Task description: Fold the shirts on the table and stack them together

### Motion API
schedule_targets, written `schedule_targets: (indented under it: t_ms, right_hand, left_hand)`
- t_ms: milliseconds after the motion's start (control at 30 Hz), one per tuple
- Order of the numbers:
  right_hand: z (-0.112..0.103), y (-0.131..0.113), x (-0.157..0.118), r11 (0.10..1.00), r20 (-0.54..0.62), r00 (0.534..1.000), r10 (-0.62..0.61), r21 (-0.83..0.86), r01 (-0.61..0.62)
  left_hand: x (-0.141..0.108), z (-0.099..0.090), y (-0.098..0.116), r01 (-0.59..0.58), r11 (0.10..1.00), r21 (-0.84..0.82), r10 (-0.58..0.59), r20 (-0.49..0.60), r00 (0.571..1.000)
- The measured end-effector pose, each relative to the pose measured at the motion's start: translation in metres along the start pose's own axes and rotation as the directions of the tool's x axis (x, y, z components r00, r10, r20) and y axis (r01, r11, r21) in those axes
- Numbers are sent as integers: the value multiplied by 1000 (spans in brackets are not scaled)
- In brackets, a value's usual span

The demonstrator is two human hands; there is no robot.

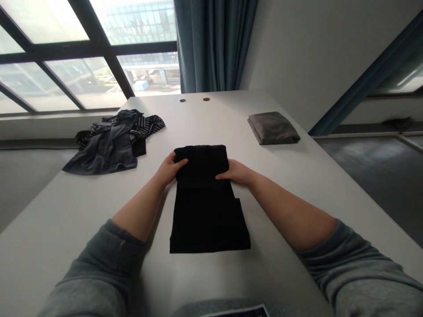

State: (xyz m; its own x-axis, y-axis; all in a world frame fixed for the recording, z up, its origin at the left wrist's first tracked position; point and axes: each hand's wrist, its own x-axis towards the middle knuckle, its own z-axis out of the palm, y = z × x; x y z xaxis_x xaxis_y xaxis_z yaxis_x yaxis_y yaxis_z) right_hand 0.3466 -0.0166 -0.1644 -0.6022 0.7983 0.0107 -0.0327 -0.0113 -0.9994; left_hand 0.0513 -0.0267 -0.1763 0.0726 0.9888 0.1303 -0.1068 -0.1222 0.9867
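Note:
A black garment (207, 220), folded into a long narrow shape, lies on the white table (211, 281) in front of me. Its far end is doubled over into a thicker folded section. My left hand (171, 168) grips the left edge of that section, thumb on top and the other fingers hidden beneath. On the opposite edge, my right hand (236, 171) holds the cloth the same way, with its thumb over the fabric. The near end of the garment lies flat, and a small step shows along its right edge.
A loose pile of dark clothes (114, 141), some striped, lies at the table's left edge. Toward the right edge rests a folded grey-brown cloth (273, 127). Two round holes are set near the far edge, before a blue curtain (214, 44) and a window (145, 72).

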Motion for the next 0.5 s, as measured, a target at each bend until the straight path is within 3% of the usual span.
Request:
schedule_targets:
  t_ms: [133,300,500]
  right_hand:
    - [-4,4,-9,962,-103,991,-81,-269,51]
    - [-2,6,-14,919,-147,973,-176,-379,109]
    - [3,-1,-17,872,-148,946,-288,-450,195]
  left_hand:
    - [-10,-10,4,-59,992,114,48,99,994]
    - [-26,-21,13,-72,910,409,-44,268,962]
    - [-42,-12,24,-175,743,646,67,188,980]
